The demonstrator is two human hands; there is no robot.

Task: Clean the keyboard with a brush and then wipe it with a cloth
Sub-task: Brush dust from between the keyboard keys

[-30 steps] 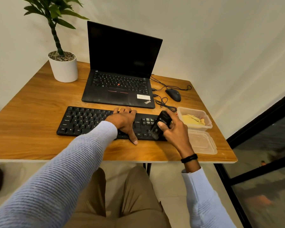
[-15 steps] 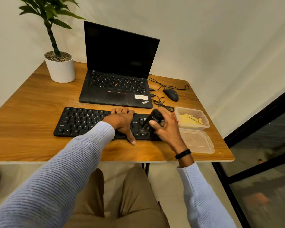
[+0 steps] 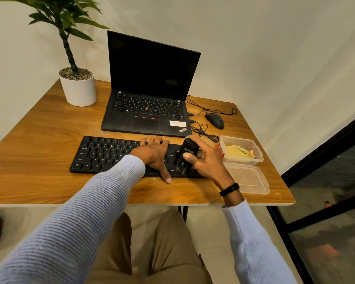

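**Step in hand:** brushing the keyboard. The wipe with the cloth is not yet begun.

**Layout, left to right**

- A white plant pot (image 3: 78, 89) stands at the far left corner of the table (image 3: 39, 150).
- The black keyboard (image 3: 103, 154) lies flat along the near side of the table, just in front of an open laptop (image 3: 150, 111).
- The left hand (image 3: 154, 154) rests palm-down on the middle of the keyboard. Its fingers (image 3: 153, 140) are straight and close together on the upper key rows. The thumb reaches over the near edge to the table. It holds nothing and appears to be steadying the keyboard.
- The brush (image 3: 186, 156) has a black body and is tilted, with its lower end down on the keys in the right part of the keyboard. The bristles cannot be made out against the dark keys.
- The right hand (image 3: 205, 162) is curled round the brush, with the thumb pressed on its front face and the other fingers wrapped behind.
- A clear container (image 3: 258, 158) just right of the keyboard holds a yellow item, probably the cloth (image 3: 238, 151). Its lid (image 3: 248, 178) lies nearer, just beside it.

**Procedure**

1. Press down with the left hand so the keyboard cannot slide.
2. Stroke along the gaps between key rows with short, light passes. Heavy force may lift a keycap.
3. Sweep debris toward one edge, away from the open container.
4. Shift the left hand before brushing the keys it covers.
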